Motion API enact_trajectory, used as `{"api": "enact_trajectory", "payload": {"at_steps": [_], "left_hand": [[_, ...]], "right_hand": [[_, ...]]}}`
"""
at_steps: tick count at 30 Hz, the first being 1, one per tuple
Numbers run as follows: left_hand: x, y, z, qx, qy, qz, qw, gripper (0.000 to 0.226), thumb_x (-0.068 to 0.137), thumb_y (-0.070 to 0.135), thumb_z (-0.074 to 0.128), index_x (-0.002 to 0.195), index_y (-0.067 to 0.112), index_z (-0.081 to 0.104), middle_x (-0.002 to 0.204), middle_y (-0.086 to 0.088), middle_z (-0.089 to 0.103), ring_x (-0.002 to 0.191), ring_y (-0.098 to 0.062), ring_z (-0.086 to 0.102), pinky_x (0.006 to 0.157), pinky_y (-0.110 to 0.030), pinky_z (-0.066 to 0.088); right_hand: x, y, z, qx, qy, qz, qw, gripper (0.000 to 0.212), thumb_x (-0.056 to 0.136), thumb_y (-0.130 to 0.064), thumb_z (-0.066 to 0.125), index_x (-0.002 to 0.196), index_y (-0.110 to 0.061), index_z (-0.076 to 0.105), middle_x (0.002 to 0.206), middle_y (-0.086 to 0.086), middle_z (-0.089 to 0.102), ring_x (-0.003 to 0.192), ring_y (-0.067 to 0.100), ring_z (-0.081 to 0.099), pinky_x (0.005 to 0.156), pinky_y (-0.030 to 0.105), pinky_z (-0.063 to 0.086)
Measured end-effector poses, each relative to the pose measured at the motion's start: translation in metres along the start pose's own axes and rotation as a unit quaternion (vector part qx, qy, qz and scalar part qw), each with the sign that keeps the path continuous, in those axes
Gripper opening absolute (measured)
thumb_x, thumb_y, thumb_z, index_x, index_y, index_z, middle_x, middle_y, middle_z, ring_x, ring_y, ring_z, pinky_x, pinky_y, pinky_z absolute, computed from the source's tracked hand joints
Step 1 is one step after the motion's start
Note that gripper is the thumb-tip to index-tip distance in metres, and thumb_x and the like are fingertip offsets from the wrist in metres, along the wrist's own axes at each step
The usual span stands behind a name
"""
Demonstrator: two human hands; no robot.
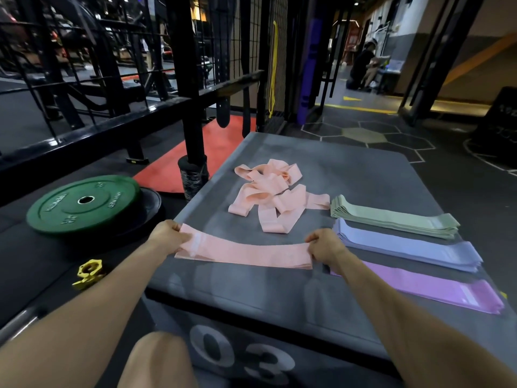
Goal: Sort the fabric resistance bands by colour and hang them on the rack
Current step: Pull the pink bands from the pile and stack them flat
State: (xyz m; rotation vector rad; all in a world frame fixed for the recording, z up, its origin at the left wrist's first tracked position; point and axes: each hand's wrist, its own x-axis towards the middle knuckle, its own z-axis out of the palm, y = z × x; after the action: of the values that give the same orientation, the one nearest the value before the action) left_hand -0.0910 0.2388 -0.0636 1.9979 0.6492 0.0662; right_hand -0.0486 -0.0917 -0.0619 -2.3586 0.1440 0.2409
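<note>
A flat stack of pink bands (246,252) lies stretched across the near part of the grey plyo box (363,175). My left hand (166,236) grips its left end and my right hand (323,246) grips its right end. Behind it sits a loose tangle of pink bands (270,193). To the right lie three neat stacks: green bands (394,217), blue bands (408,247) and purple bands (436,291). The black rack (193,79) stands at the box's far left.
A green weight plate (84,203) lies on a black plate on the floor to the left, with a yellow collar (89,273) nearer me. A red mat (218,147) lies behind. A person crouches far back right (361,68). A dark box (500,127) stands at the right edge.
</note>
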Motion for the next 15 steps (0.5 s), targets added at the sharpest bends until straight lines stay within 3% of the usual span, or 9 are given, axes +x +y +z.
{"api": "enact_trajectory", "payload": {"at_steps": [2, 4, 6, 7, 9, 10, 13, 15], "left_hand": [[0.008, -0.011, 0.002, 0.025, -0.008, -0.004, 1.0, 0.018, 0.077, 0.0, 0.067, 0.067, 0.006, 0.053, 0.074, -0.017, 0.058, 0.07, -0.026, 0.057, 0.073, -0.042, 0.053], [0.014, -0.019, 0.004, 0.046, -0.018, -0.003, 0.999, 0.012, 0.076, 0.004, 0.068, 0.069, 0.001, 0.059, 0.071, -0.015, 0.06, 0.068, -0.026, 0.059, 0.071, -0.037, 0.057], [0.009, -0.018, 0.007, 0.052, -0.031, -0.01, 0.998, 0.02, 0.082, 0.012, 0.066, 0.066, 0.002, 0.059, 0.063, -0.011, 0.056, 0.058, -0.023, 0.053, 0.058, -0.023, 0.049], [0.008, -0.017, 0.008, 0.048, -0.035, -0.01, 0.998, 0.021, 0.085, 0.018, 0.065, 0.07, 0.003, 0.061, 0.065, -0.012, 0.056, 0.059, -0.023, 0.052, 0.06, -0.025, 0.048], [0.009, -0.017, 0.008, 0.031, -0.036, -0.02, 0.999, 0.026, 0.091, 0.025, 0.059, 0.091, -0.001, 0.064, 0.083, -0.015, 0.06, 0.074, -0.025, 0.057, 0.073, -0.033, 0.052], [0.009, -0.015, 0.006, 0.023, -0.031, -0.024, 0.999, 0.031, 0.093, 0.024, 0.054, 0.101, -0.005, 0.063, 0.092, -0.019, 0.06, 0.081, -0.027, 0.058, 0.077, -0.036, 0.053], [0.011, -0.015, 0.0, 0.014, -0.014, -0.033, 0.999, 0.033, 0.095, 0.014, 0.047, 0.117, -0.009, 0.055, 0.119, -0.027, 0.058, 0.103, -0.034, 0.06, 0.075, -0.026, 0.055], [0.012, -0.02, -0.003, 0.037, -0.008, -0.007, 0.999, 0.024, 0.092, 0.011, 0.051, 0.106, -0.006, 0.062, 0.116, -0.028, 0.06, 0.106, -0.038, 0.06, 0.086, -0.038, 0.054]], "right_hand": [[-0.002, 0.004, 0.006, 0.004, 0.011, 0.01, 1.0, 0.03, 0.086, 0.001, 0.044, 0.109, -0.007, 0.062, 0.095, 0.004, 0.053, 0.083, 0.022, 0.047, 0.045, 0.015, 0.031], [0.0, 0.008, 0.01, -0.004, 0.011, 0.008, 1.0, 0.028, 0.087, -0.004, 0.048, 0.112, -0.007, 0.061, 0.099, 0.004, 0.056, 0.083, 0.021, 0.047, 0.047, 0.015, 0.027], [0.001, 0.008, 0.012, -0.017, 0.01, 0.007, 1.0, 0.027, 0.087, -0.008, 0.053, 0.113, -0.008, 0.06, 0.109, 0.008, 0.062, 0.087, 0.022, 0.051, 0.052, 0.016, 0.034], [0.0, 0.007, 0.011, -0.026, 0.012, 0.01, 1.0, 0.027, 0.087, -0.01, 0.056, 0.114, -0.008, 0.06, 0.115, 0.01, 0.062, 0.092, 0.024, 0.055, 0.06, 0.021, 0.042], [-0.001, 0.004, 0.009, -0.052, 0.022, 0.014, 0.998, 0.03, 0.086, -0.013, 0.06, 0.115, -0.006, 0.058, 0.12, 0.011, 0.061, 0.106, 0.027, 0.057, 0.083, 0.029, 0.046], [-0.002, 0.003, 0.008, -0.071, 0.028, 0.016, 0.997, 0.031, 0.086, -0.013, 0.06, 0.115, -0.005, 0.057, 0.12, 0.012, 0.061, 0.109, 0.028, 0.056, 0.088, 0.029, 0.045], [-0.004, 0.0, 0.006, -0.14, 0.027, 0.029, 0.989, 0.029, 0.087, -0.01, 0.056, 0.113, 0.002, 0.059, 0.117, 0.015, 0.063, 0.109, 0.031, 0.058, 0.086, 0.029, 0.046], [-0.003, 0.0, 0.008, -0.169, 0.031, 0.038, 0.984, 0.028, 0.087, -0.005, 0.051, 0.112, 0.003, 0.061, 0.116, 0.016, 0.064, 0.108, 0.031, 0.06, 0.085, 0.029, 0.047]]}}
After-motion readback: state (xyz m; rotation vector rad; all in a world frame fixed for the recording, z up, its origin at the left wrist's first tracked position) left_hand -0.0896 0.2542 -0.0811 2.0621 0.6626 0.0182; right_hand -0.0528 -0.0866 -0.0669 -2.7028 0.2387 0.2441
